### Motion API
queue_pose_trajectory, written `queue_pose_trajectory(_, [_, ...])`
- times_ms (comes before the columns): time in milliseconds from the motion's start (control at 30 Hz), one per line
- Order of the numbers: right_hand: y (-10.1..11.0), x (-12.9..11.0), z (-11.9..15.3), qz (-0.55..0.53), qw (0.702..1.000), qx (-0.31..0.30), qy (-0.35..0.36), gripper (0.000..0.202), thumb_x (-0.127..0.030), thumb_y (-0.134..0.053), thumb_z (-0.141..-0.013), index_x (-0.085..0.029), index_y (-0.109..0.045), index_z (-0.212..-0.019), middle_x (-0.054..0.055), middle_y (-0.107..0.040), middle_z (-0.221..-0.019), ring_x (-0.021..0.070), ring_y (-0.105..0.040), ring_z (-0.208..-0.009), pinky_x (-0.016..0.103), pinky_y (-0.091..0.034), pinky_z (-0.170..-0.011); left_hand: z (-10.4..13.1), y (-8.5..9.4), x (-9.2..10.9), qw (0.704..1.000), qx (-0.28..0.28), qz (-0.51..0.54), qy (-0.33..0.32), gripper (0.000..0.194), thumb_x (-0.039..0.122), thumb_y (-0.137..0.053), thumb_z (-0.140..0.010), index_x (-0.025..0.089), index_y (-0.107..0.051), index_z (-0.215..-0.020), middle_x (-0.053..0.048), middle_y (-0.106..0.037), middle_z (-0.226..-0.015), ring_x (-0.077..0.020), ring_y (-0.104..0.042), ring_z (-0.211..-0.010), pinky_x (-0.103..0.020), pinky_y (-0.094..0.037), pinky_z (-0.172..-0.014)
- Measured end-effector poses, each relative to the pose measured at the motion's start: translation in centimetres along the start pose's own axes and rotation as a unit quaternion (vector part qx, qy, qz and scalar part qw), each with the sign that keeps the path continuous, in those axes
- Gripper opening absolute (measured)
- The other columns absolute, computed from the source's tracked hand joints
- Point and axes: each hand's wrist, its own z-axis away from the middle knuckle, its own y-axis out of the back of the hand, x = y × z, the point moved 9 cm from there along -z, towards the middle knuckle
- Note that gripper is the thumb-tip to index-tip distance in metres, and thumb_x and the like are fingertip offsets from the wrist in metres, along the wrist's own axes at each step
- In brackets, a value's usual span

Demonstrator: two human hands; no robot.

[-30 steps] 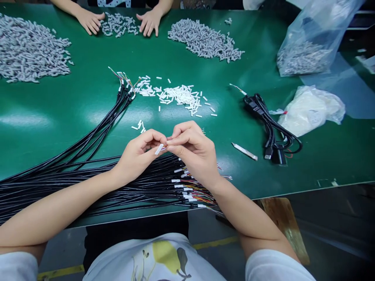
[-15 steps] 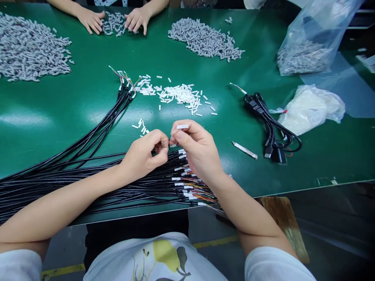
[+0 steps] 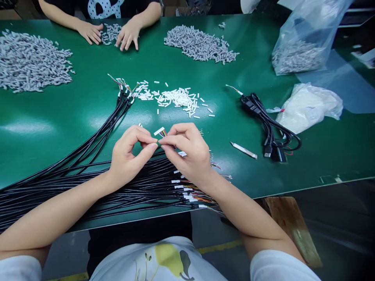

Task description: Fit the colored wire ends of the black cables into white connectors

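Observation:
Thumb and fingertips of my right hand (image 3: 190,154) pinch thin coloured wires (image 3: 163,134) that lead to a white connector (image 3: 159,131). The connector sticks up between my two hands. My left hand (image 3: 129,154) is closed in a pinch, its fingertips touching or nearly touching those of the right; what they hold is too small to make out. Beneath both hands lies a bundle of black cables (image 3: 131,185), with white pieces and coloured wires (image 3: 199,193) at their right ends. Beyond my hands is a loose pile of small white tubes (image 3: 178,97).
Another bundle of black cables (image 3: 108,121) fans out to the left. A coiled black USB cable (image 3: 265,125), a white pen-like tool (image 3: 243,150) and plastic bags (image 3: 306,107) lie right. Across the green table (image 3: 88,66), a co-worker's hands (image 3: 129,33) rest near heaps of grey parts (image 3: 202,45).
The connector has tilted and shifted left and slightly down. My left hand has moved left, with its finger and thumb now stretched into a pinch. The co-worker's right-side hand has moved slightly.

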Motion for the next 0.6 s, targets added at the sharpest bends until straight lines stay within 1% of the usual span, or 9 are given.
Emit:
queue_pose_trajectory(67, [-0.1,0.1,0.0,-0.007,1.0,0.001,-0.015,0.013,-0.01,-0.063,-0.091,-0.022,-0.065,-0.094,0.002,-0.056,-0.097,0.0127,-0.06,-0.08,0.03,-0.055,-0.066,-0.1,0.1,0.5,0.999,-0.005,-0.026,-0.021,0.013,0.01,-0.071,-0.086,0.022,-0.067,-0.089,0.001,-0.063,-0.084,-0.0127,-0.058,-0.078,-0.027,-0.047,-0.071])
queue_pose_trajectory(100, [-0.2,0.2,0.0,-0.017,0.999,0.0,-0.027,0.011,-0.01,-0.064,-0.089,-0.021,-0.065,-0.091,0.002,-0.055,-0.096,0.0114,-0.058,-0.077,0.028,-0.053,-0.062,-0.1,0.0,0.5,0.999,-0.014,-0.03,-0.02,0.012,0.01,-0.071,-0.086,0.021,-0.067,-0.089,0.0,-0.063,-0.084,-0.0128,-0.058,-0.077,-0.027,-0.047,-0.07])
queue_pose_trajectory(167, [-0.3,0.3,0.1,-0.039,0.998,-0.003,-0.049,0.012,-0.008,-0.063,-0.087,-0.02,-0.063,-0.087,0.002,-0.052,-0.096,0.0089,-0.054,-0.071,0.025,-0.051,-0.057,-0.2,-0.4,0.1,0.999,-0.044,-0.022,0.004,0.008,0.013,-0.07,-0.088,0.021,-0.067,-0.086,0.0,-0.064,-0.083,-0.0131,-0.059,-0.078,-0.027,-0.048,-0.07])
queue_pose_trajectory(233, [-0.3,0.3,0.1,-0.052,0.997,-0.002,-0.062,0.015,-0.005,-0.06,-0.085,-0.019,-0.061,-0.083,0.002,-0.05,-0.095,0.0077,-0.052,-0.068,0.024,-0.049,-0.055,-0.5,-0.4,-0.6,0.997,-0.057,0.019,0.042,0.004,0.019,-0.066,-0.093,0.021,-0.068,-0.091,0.0,-0.065,-0.084,-0.0126,-0.061,-0.077,-0.027,-0.05,-0.072])
queue_pose_trajectory(300, [-0.4,0.2,0.1,-0.057,0.996,-0.005,-0.067,0.017,-0.003,-0.058,-0.083,-0.019,-0.06,-0.081,0.001,-0.049,-0.095,0.007,-0.051,-0.067,0.023,-0.049,-0.054,-0.9,-0.5,-1.4,0.99,-0.065,0.086,0.093,0.011,0.024,-0.062,-0.097,0.022,-0.069,-0.105,0.0,-0.067,-0.087,-0.012,-0.063,-0.077,-0.026,-0.053,-0.074])
queue_pose_trajectory(333, [-0.5,0.1,0.1,-0.058,0.996,-0.008,-0.066,0.017,-0.003,-0.058,-0.083,-0.02,-0.059,-0.081,0.001,-0.049,-0.095,0.0066,-0.051,-0.066,0.023,-0.049,-0.054,-1.1,-0.7,-1.7,0.983,-0.074,0.118,0.122,0.017,0.025,-0.062,-0.096,0.023,-0.068,-0.112,0.0,-0.069,-0.088,-0.0119,-0.065,-0.077,-0.026,-0.054,-0.074])
queue_pose_trajectory(367, [-0.5,0.0,0.1,-0.059,0.996,-0.012,-0.062,0.017,-0.003,-0.058,-0.083,-0.02,-0.059,-0.082,0.001,-0.05,-0.096,0.0064,-0.051,-0.066,0.023,-0.049,-0.054,-1.2,-1.0,-2.1,0.975,-0.087,0.141,0.15,0.02,0.025,-0.065,-0.095,0.022,-0.069,-0.114,0.0,-0.069,-0.088,-0.012,-0.066,-0.077,-0.025,-0.055,-0.073])
queue_pose_trajectory(467, [-0.5,-0.5,0.1,-0.046,0.998,-0.016,-0.033,0.017,-0.004,-0.059,-0.084,-0.021,-0.058,-0.084,0.002,-0.053,-0.1,0.0071,-0.054,-0.068,0.024,-0.051,-0.057,-1.4,-1.8,-2.8,0.948,-0.126,0.182,0.228,0.015,0.022,-0.074,-0.088,0.019,-0.074,-0.103,-0.002,-0.072,-0.087,-0.0123,-0.067,-0.078,-0.024,-0.055,-0.071])
queue_pose_trajectory(600, [0.0,-1.1,0.3,0.03,0.999,0.014,0.01,0.019,-0.004,-0.059,-0.086,-0.023,-0.057,-0.086,0.005,-0.058,-0.106,0.0101,-0.059,-0.071,0.03,-0.055,-0.065,-0.9,-2.3,-3.4,0.914,-0.122,0.247,0.297,0.016,0.023,-0.079,-0.083,0.018,-0.074,-0.097,-0.002,-0.072,-0.086,-0.0107,-0.064,-0.071,-0.024,-0.055,-0.068])
